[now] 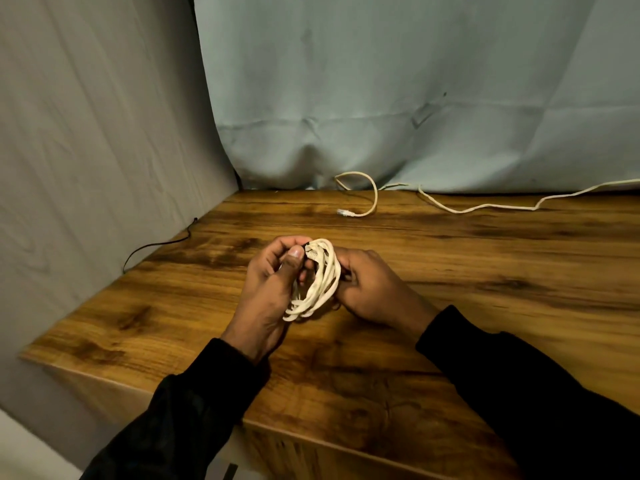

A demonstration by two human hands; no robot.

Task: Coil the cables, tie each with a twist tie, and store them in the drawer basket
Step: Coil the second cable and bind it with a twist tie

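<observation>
I see the left hand pinching the black twist tie atop the white coiled cable; the right hand grips the coil, tilted lengthwise above the wooden table.

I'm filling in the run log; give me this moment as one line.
stage: tying | left hand: pinches twist tie | right hand: holds coiled cable | second cable: loose on table

Readable text: none, nothing legible anywhere in view.
Labels or brands: none can be made out.
Numbers or signs: none to be read.
</observation>
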